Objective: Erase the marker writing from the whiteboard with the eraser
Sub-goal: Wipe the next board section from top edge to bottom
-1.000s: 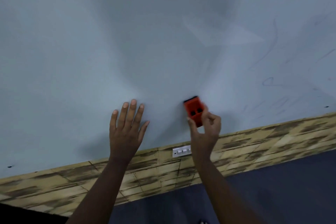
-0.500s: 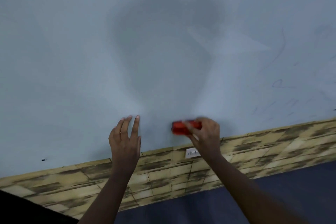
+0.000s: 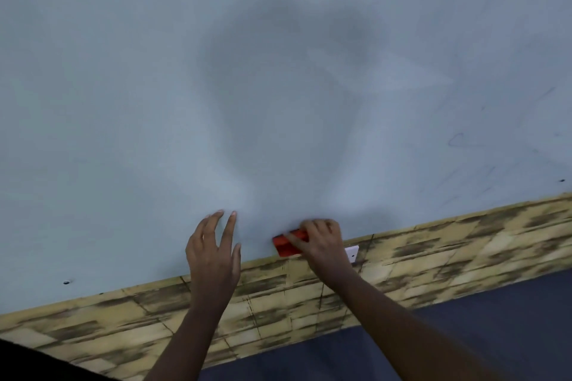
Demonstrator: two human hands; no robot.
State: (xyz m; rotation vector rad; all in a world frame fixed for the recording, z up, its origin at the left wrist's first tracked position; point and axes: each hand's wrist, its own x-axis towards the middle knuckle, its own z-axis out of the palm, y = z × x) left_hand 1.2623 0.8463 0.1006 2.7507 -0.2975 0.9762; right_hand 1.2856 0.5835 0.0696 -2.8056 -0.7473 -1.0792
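Gripping the red eraser [image 3: 287, 245] with the right hand [image 3: 322, 241], fingers curled over its top, thumb side hidden behind. Pressed against the whiteboard [image 3: 123, 102] at its lower edge, just above the brick-pattern strip [image 3: 448, 244]. Lying nearly level there, tilted slightly, with only its left end showing past the fingers.

Left of the eraser, near but apart from it, the left hand [image 3: 213, 254], holding nothing, fingers straight and spread, the tips reaching onto the board; cannot tell whether touching it or only just off it.

Far right of the eraser, faint blue marker traces [image 3: 458, 141] on the board, thin and partly smeared. Above the eraser, a broad dark shadow [image 3: 278, 96] on the board surface. Just right of the eraser, half hidden behind the right wrist, a white switch plate [image 3: 353, 252] on the strip. Below the strip, a dark blue floor [image 3: 495, 318].
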